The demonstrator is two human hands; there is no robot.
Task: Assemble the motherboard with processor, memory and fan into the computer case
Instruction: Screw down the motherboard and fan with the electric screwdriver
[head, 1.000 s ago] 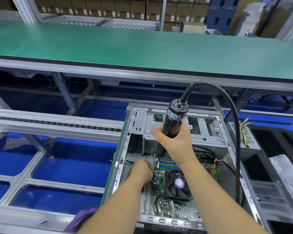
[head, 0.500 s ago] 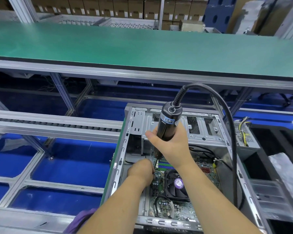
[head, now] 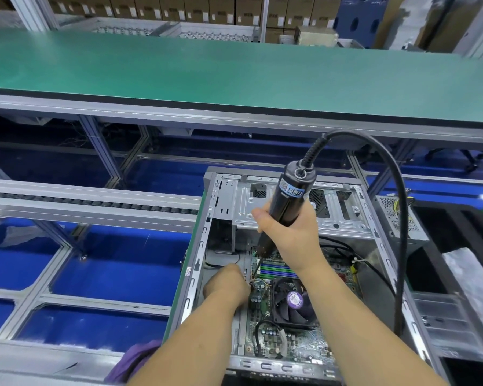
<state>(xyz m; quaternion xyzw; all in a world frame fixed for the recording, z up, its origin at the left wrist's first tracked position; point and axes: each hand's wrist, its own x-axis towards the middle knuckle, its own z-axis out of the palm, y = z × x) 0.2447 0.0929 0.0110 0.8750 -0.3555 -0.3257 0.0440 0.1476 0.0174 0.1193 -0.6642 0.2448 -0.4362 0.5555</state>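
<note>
An open grey computer case (head: 285, 215) lies on its side in front of me. Inside lies the green motherboard (head: 279, 341), with a black fan (head: 293, 302) bearing a purple label and green and purple memory slots (head: 276, 270). My right hand (head: 290, 232) grips a black electric screwdriver (head: 289, 199), tilted, its bit touching the board's left edge near the memory slots. My left hand (head: 226, 288) rests with curled fingers on the board's left edge beside the bit; what it pinches is hidden.
The screwdriver's thick black cable (head: 396, 213) arcs over the case's right side. A power supply (head: 399, 218) stands to the right of the case. A green workbench (head: 234, 73) runs across behind, a roller conveyor rail (head: 89, 203) to the left, and a purple cloth (head: 134, 363) lies near the front.
My right hand has lowered the screwdriver and shifted it slightly left, bringing the bit down onto the board's left edge. My left hand stays at the same spot.
</note>
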